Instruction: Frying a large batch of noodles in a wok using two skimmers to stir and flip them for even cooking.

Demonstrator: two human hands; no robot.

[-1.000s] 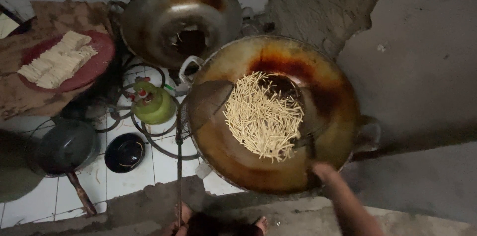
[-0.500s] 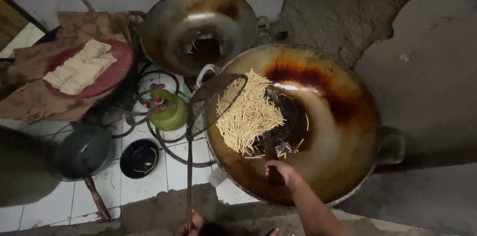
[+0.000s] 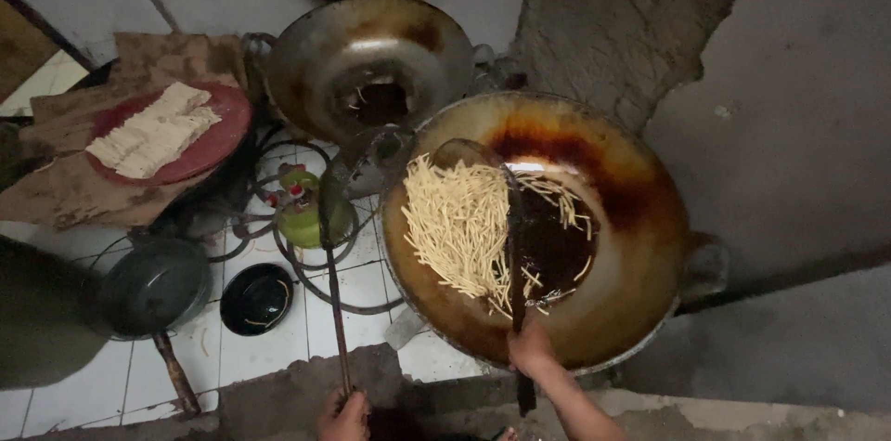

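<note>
Rough concrete ledge [image 3: 278, 395] ran nearest, where the left hand [image 3: 342, 415] was wrapped round a skimmer handle [image 3: 336, 311] and the right hand [image 3: 531, 348] clenched a dark spatula [image 3: 516, 237]. Beyond lay white floor tiles [image 3: 260, 348]. Pale noodle strips [image 3: 459, 218] sat heaped left in the large wok [image 3: 631, 218], dark oil beside them, little free rim.
</note>
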